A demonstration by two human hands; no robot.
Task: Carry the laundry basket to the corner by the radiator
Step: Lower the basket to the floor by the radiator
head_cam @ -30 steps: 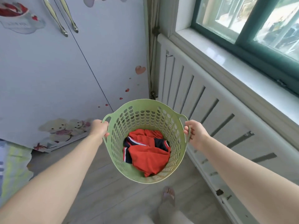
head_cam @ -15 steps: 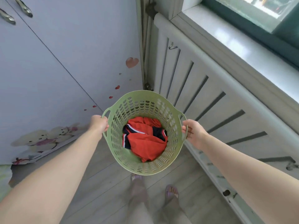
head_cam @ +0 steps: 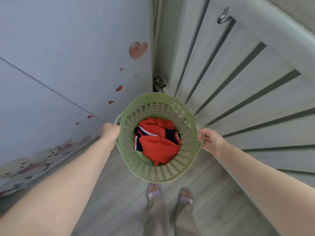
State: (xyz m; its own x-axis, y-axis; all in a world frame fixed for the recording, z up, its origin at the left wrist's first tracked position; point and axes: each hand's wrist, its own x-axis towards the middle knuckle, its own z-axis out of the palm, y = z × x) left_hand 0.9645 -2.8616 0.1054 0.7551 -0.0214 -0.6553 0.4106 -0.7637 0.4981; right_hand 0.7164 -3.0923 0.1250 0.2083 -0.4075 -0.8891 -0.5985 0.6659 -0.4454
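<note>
A round green perforated laundry basket [head_cam: 163,172] hangs in front of me, above the floor. Red and navy clothes [head_cam: 157,142] lie in its bottom. My left hand [head_cam: 110,131] grips the left handle and my right hand [head_cam: 210,139] grips the right handle. The basket's far rim is close to the corner where the slatted grey radiator cover [head_cam: 238,86] meets the pale blue wardrobe [head_cam: 68,65].
The wardrobe with heart and teddy-bear stickers runs along the left. A metal hook [head_cam: 224,16] sticks out of the radiator cover at the top. A pipe fitting [head_cam: 159,81] sits in the corner gap. My feet in lilac sandals [head_cam: 170,193] stand on grey wood floor.
The view has tilted down and moved closer to the corner; the window has left the frame. The basket has travelled toward the corner with both hands still on its handles.
</note>
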